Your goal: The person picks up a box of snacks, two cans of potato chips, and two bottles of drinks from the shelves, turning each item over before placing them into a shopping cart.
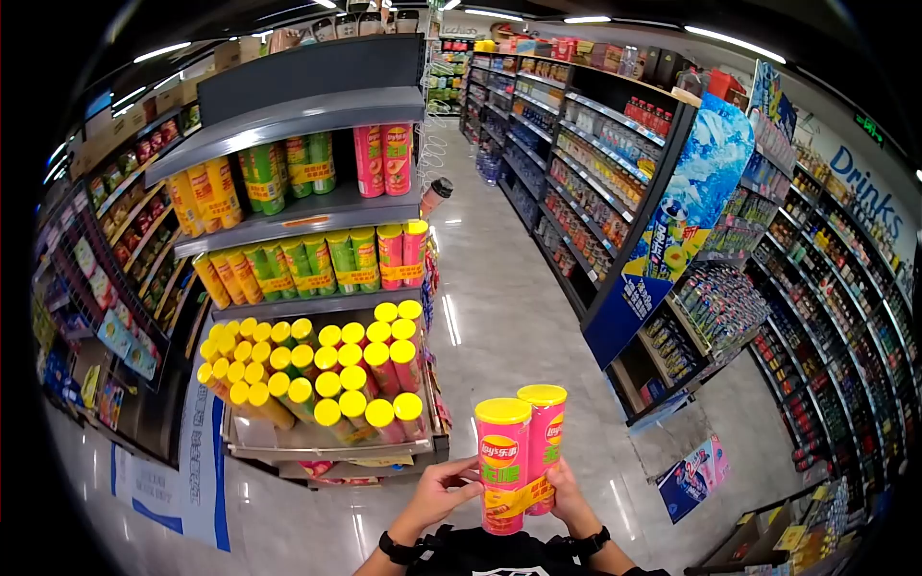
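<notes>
Upright in front of my chest is a pair of pink Lay's chip canisters with yellow lids, standing side by side. A yellow printed band runs across the lower part of both. My left hand grips the pair from the left, thumb and fingers against the nearer canister. From the right, my right hand is closed around the other canister, its fingers partly hidden behind it. Ahead to the left, a bin at the shelf's base holds many yellow-lidded canisters, orange, green and pink, standing in rows.
Above the bin, a grey shelf carries more orange, green and pink canisters. An aisle floor runs away ahead. Drink shelves line its right side, with a blue end panel. A floor sticker lies at lower right.
</notes>
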`<action>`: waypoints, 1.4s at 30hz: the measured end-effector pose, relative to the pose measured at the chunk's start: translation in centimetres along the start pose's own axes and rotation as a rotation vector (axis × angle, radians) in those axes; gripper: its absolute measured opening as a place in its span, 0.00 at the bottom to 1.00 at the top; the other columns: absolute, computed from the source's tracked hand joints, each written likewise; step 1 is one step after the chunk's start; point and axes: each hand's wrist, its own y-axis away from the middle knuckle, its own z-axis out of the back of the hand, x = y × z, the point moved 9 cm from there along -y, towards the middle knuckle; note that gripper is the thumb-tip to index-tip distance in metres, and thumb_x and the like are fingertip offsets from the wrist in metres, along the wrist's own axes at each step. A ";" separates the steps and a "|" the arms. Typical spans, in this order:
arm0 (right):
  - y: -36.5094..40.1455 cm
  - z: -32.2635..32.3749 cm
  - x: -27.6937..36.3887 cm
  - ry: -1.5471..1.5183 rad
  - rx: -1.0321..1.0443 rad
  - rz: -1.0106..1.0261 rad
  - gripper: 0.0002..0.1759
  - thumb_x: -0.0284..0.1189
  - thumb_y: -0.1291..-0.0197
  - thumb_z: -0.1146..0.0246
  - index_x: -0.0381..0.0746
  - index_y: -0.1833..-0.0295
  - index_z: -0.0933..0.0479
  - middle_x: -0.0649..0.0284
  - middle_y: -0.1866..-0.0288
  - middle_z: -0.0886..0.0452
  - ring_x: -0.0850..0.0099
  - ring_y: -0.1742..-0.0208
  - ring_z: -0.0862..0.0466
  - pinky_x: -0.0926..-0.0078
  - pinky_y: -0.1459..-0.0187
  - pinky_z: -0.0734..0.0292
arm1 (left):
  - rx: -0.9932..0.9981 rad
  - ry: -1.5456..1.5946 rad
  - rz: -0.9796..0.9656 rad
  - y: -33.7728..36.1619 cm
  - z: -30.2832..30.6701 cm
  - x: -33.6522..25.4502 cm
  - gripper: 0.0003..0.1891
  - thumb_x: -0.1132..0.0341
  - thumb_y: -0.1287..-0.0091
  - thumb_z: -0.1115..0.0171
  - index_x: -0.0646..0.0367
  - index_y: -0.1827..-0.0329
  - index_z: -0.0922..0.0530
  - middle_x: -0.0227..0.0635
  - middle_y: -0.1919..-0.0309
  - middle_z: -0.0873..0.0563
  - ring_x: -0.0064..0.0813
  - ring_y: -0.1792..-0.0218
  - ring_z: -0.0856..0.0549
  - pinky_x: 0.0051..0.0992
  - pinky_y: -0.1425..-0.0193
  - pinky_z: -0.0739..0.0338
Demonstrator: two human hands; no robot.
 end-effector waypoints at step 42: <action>-27.8 -12.6 -2.4 0.708 0.183 -0.111 0.39 0.22 0.55 0.20 0.37 0.35 0.27 0.61 0.37 0.22 0.68 0.38 0.20 0.68 0.36 0.25 | -0.626 -0.792 -0.087 -11.0 20.0 -5.4 0.33 0.59 0.44 0.23 0.57 0.36 0.24 0.46 0.46 0.15 0.49 0.45 0.17 0.39 0.40 0.22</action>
